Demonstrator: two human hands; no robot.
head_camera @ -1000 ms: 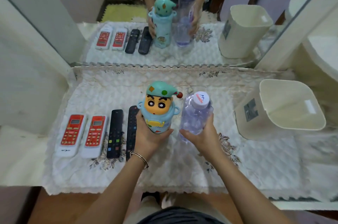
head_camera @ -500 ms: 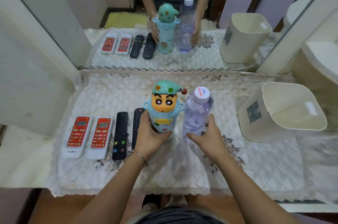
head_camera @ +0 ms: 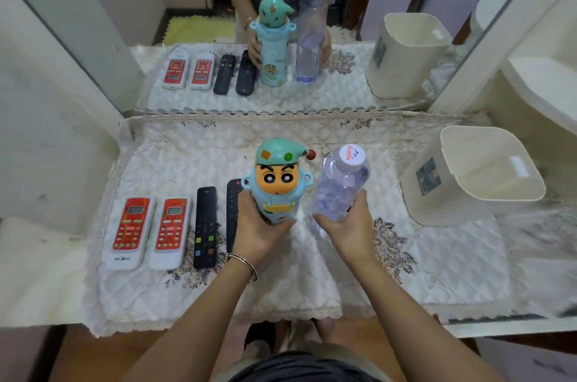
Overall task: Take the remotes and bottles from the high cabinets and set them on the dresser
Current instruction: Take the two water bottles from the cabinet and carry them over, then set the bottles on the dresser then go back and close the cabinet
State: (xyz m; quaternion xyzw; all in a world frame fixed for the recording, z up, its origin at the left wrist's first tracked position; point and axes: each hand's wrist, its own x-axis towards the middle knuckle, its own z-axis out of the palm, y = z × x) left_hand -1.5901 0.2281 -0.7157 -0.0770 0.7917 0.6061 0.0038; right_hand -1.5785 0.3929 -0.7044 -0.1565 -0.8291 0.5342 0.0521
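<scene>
My left hand (head_camera: 259, 225) grips the light-blue cartoon bottle (head_camera: 276, 181) round its lower body; it stands upright on the dresser's quilted cloth (head_camera: 437, 256). My right hand (head_camera: 349, 225) holds the clear plastic water bottle (head_camera: 340, 185) with the white cap, just right of it; its base is hidden. To the left lie two white-and-red remotes (head_camera: 129, 231) (head_camera: 170, 231) and two black remotes (head_camera: 204, 227) (head_camera: 232, 203) side by side, the last partly behind my left hand.
A cream plastic bin (head_camera: 474, 175) stands on the cloth at the right. A mirror (head_camera: 281, 38) along the back reflects the whole scene. A white wall (head_camera: 46, 131) bounds the left side. The dresser's front edge (head_camera: 468, 324) runs below my arms.
Both hands still hold the bottles in the same spot. The camera has tilted slightly, so the scene sits a little lower and nearer in the frame.
</scene>
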